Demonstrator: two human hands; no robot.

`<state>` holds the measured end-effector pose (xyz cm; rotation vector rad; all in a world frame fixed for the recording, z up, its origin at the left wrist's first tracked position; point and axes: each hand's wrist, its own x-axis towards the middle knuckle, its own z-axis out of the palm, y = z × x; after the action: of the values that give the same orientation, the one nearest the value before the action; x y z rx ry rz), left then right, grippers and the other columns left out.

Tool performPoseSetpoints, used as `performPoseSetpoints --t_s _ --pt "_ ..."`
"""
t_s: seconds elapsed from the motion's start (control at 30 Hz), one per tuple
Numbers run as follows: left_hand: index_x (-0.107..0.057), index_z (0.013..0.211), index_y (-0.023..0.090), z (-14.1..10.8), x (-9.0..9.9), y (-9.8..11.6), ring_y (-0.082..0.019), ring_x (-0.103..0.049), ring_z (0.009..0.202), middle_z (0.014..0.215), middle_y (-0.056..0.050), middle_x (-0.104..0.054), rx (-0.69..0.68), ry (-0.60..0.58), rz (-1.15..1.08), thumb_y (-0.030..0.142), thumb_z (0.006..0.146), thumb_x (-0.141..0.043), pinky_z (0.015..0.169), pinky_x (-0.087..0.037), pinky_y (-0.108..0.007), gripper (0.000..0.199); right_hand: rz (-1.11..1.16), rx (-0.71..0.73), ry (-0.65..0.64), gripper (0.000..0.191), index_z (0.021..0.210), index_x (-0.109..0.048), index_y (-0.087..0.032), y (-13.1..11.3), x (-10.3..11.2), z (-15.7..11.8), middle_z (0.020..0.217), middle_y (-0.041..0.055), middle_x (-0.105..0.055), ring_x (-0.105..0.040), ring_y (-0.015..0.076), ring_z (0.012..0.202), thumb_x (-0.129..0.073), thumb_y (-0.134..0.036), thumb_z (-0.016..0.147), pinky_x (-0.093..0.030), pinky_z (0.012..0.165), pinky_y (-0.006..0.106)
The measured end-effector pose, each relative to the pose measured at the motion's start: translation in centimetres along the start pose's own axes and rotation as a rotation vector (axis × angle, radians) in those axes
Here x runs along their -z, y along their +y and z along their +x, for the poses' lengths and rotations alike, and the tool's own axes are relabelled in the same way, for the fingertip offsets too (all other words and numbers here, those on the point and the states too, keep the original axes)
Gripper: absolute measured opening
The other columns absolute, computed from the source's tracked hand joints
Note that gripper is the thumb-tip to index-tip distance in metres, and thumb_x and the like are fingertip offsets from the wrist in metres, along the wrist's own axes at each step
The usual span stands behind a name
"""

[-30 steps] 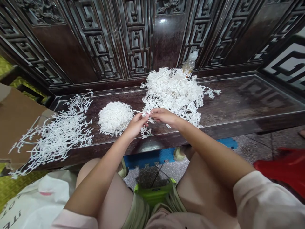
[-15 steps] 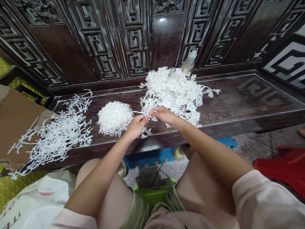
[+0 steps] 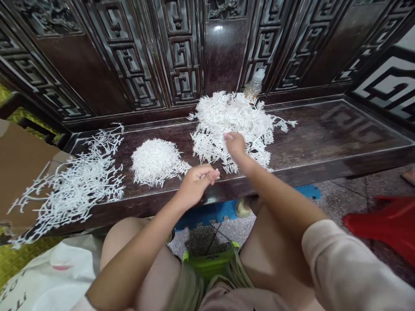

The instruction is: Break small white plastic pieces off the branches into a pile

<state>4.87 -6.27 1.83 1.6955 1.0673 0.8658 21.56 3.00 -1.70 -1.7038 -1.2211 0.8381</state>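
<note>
My right hand [image 3: 236,144] is over the front of a large heap of white plastic branched sprigs [image 3: 233,112], its fingers curled and slightly blurred; whether they grip a sprig is hidden. My left hand [image 3: 197,181] hovers at the bench's front edge, fingers curled in with the thumb close; anything in it is too small to make out. Just left of it lies a rounded mound of short white plastic bits [image 3: 155,162], some trailing toward the hand. Farther left is a tangle of bare white branching stems [image 3: 82,185].
A dark wooden bench [image 3: 324,142] with a carved backrest carries the piles. A capped clear bottle [image 3: 255,84] stands behind the large heap. Cardboard [image 3: 22,168] is at the left, above a white bag [image 3: 61,268]. A red plastic object [image 3: 382,220] is at the right.
My hands, together earlier around a thin white stem, have parted. The right moved up and right onto the heap; the left dropped slightly toward me. Bits now trail from the mound's right side.
</note>
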Motion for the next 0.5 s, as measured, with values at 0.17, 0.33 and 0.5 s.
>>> performPoseSetpoints --t_s 0.17,0.33,0.5 --pt "-0.048 0.057 0.017 1.1 3.3 -1.2 -0.012 -0.045 0.057 0.056 0.0 -0.049 0.123 0.126 0.159 0.05 0.075 -0.039 0.057 -0.034 -0.023 0.039 0.004 -0.025 -0.173 0.027 0.061 -0.051 -0.016 0.3 2.9 1.1 0.073 0.005 -0.055 -0.048 0.0147 0.072 -0.052 -0.042 0.07 -0.036 0.068 0.028" --pt "-0.054 0.06 0.019 3.3 9.2 -5.7 -0.018 -0.048 0.059 0.056 -0.003 -0.052 0.369 0.281 0.686 0.049 0.075 -0.037 0.057 -0.032 -0.028 0.038 0.052 -0.109 -0.473 0.029 0.064 -0.054 -0.016 -1.3 0.6 -2.1 0.068 0.0035 -0.055 -0.044 0.0103 0.059 -0.056 -0.045 0.066 -0.035 0.058 0.025" --pt "-0.059 0.085 0.018 3.0 11.2 -8.2 -0.03 -0.051 0.089 0.095 -0.015 -0.058 0.59 0.335 0.955 0.045 0.073 -0.04 0.073 -0.035 -0.04 0.035 0.056 -0.157 -0.61 0.03 0.061 -0.053 -0.015 -1.4 -1.2 -3.0 0.065 0.0023 -0.055 -0.047 0.008 0.052 -0.055 -0.043 0.069 -0.034 0.053 0.023"
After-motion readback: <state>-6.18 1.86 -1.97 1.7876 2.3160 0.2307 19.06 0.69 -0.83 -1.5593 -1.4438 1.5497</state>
